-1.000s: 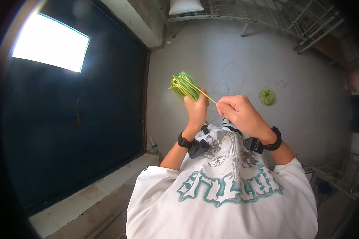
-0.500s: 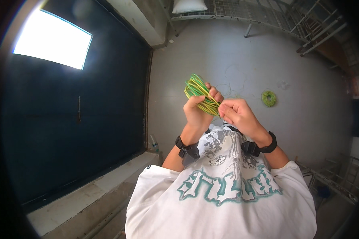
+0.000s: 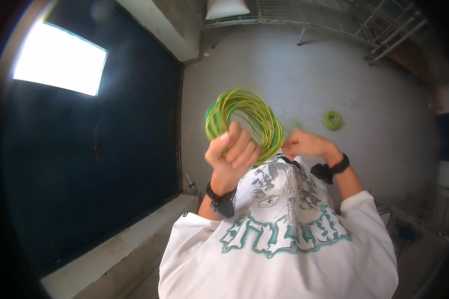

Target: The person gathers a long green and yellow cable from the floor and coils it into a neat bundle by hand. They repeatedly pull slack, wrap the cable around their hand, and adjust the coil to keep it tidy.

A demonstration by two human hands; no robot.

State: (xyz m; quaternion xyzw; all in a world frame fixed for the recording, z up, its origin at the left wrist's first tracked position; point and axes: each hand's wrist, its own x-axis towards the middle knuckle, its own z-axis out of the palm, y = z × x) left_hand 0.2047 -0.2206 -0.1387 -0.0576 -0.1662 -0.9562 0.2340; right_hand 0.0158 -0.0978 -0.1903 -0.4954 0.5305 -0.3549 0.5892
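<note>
A loose ring of green-and-yellow electrical wire (image 3: 270,127) hangs in front of my shirt, its round opening facing up toward me. My left hand (image 3: 236,152) is closed around the lower left part of this coil, fingers wrapped over the strands. Just beside the coil's right edge is my right hand (image 3: 308,143), its fingers curled together and slightly blurred. Whatever those fingertips pinch, perhaps a strand, is hidden from sight. Both wrists wear black straps with a small dark block.
A second, smaller wire coil (image 3: 333,120) lies on the grey floor (image 3: 284,65) to the right, with thin loose strands near it. Metal bed frames (image 3: 304,22) line the far side, one bearing a white pillow (image 3: 227,8). At left stands a dark door (image 3: 129,129) with a bright pane.
The coil has turned from edge-on to a wide open ring. My left hand has moved down and left, turning its fingers toward me. My right hand has shifted slightly right.
</note>
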